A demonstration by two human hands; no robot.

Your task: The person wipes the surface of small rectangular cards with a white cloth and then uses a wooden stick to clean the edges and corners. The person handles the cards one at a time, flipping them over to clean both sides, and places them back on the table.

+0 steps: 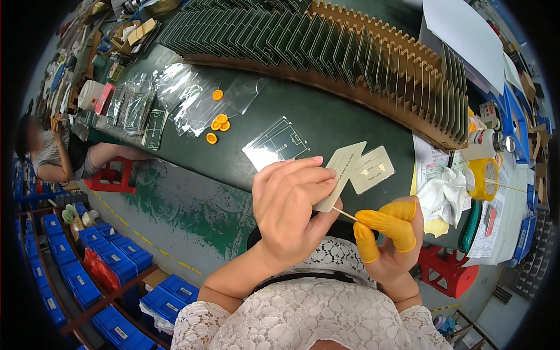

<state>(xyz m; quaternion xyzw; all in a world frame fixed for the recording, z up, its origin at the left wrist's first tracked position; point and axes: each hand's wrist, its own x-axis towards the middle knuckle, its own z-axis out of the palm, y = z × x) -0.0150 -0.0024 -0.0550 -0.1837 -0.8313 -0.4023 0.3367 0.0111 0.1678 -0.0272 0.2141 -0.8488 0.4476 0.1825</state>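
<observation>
My left hand is closed on a beige earring-type card, holding it tilted above the green table. In my right hand, whose thumb and fingers wear yellow finger cots, a thin wooden stick is pinched. Its far end meets the lower edge of the held card, partly behind my left fingers. Just beyond lies another beige card carrying two small pale pieces. A dark green card with white lines, in a clear sleeve, rests on the table past my left fingers.
Along the far side, slotted cardboard racks hold many upright green cards. Rolled yellow finger cots and clear bags lie to the left. At right are a white cloth, yellow tape and a bottle. A seated person is far left.
</observation>
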